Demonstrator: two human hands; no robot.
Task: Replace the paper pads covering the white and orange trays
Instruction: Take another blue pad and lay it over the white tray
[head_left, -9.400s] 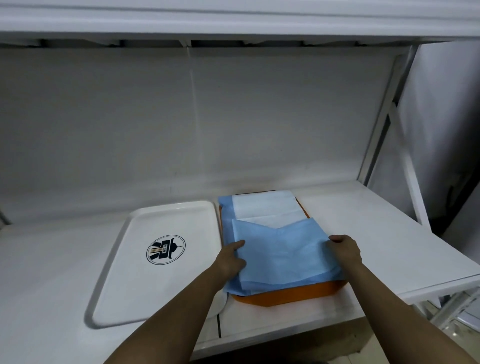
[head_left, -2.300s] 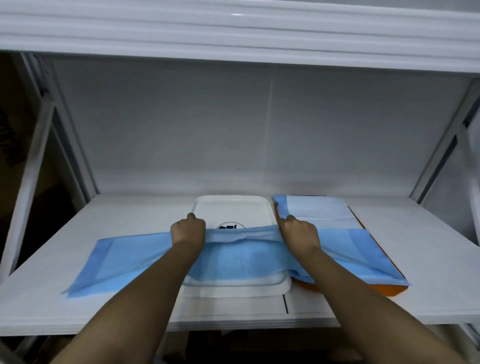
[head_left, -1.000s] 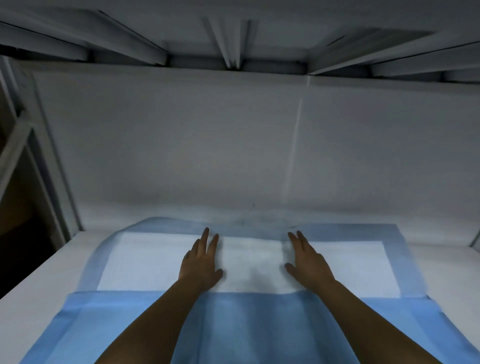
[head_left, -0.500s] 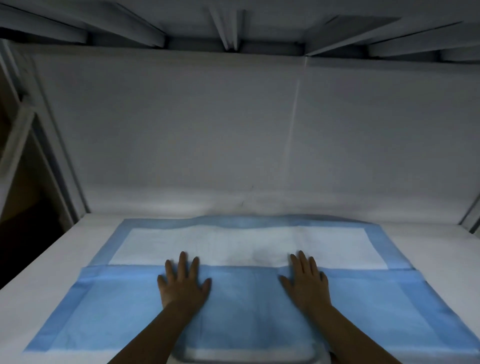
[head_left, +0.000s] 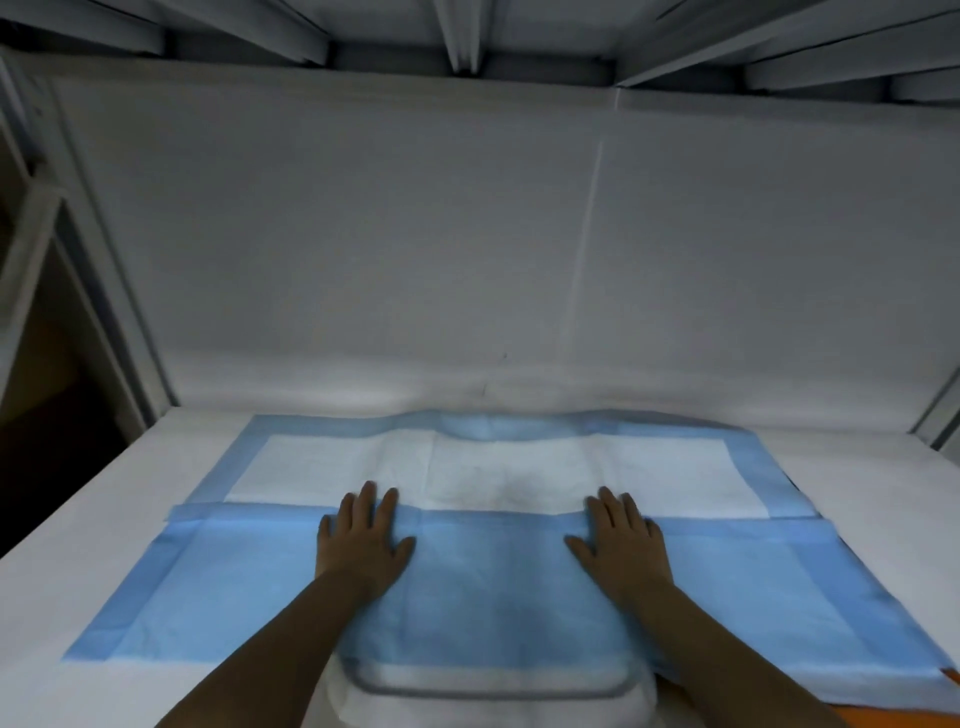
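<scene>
The paper pad (head_left: 498, 587) looks thin, soft and matt. Its near half shows a smooth blue backing with faint fold creases, slightly translucent where a rim shows through. The far half is a white, fibrous, quilted-looking panel framed by a blue border. The white tray (head_left: 488, 699) at the near edge appears to be smooth plastic with a mild sheen along its rim. At the near right a sliver of the orange tray (head_left: 930, 719) looks like plain, smooth plastic. The shelf (head_left: 67, 519) underneath is white and matt. Its back wall (head_left: 467, 234) is dull white, seamed panelling. Overhead, the ribs (head_left: 457, 31) look like painted metal.
</scene>
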